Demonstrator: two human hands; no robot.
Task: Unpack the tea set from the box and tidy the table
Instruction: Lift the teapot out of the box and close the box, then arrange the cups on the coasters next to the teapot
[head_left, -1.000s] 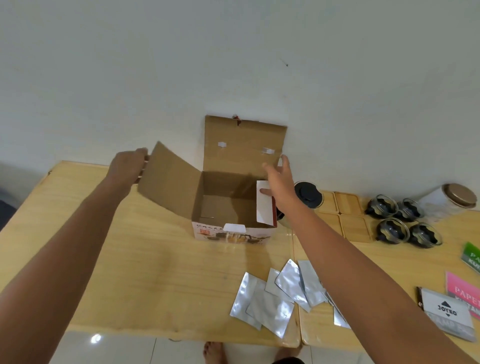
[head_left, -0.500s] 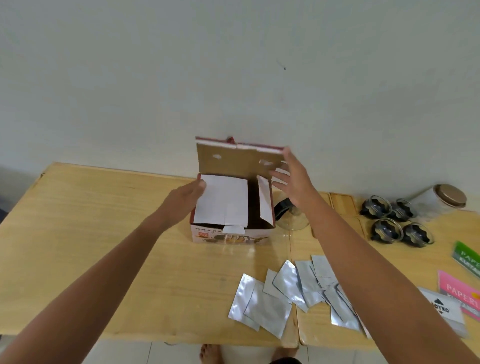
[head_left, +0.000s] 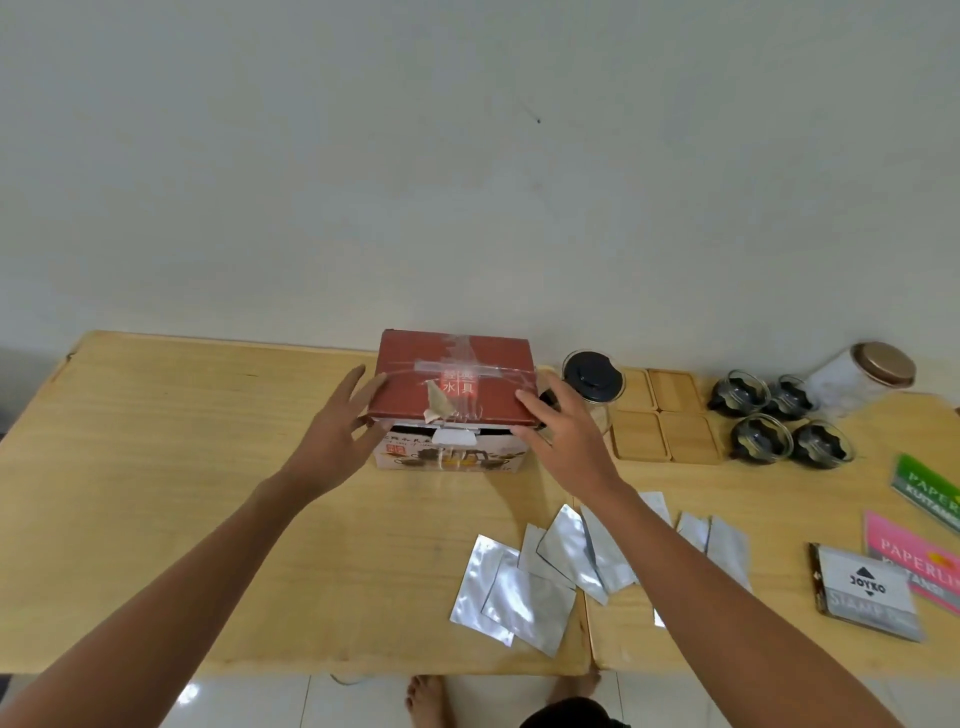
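- The red box sits in the middle of the wooden surface, its lid down.
- The left hand and the right hand are at the lid's front corners, fingers spread wide, gripping nothing.
- Glass cups, wooden coasters and a glass teapot stand to the right of the box.
- Silver packets lie in front.

Soft, even daylight is seen; glare is thrown off the foil sachets at five o'clock; edges are bowed.
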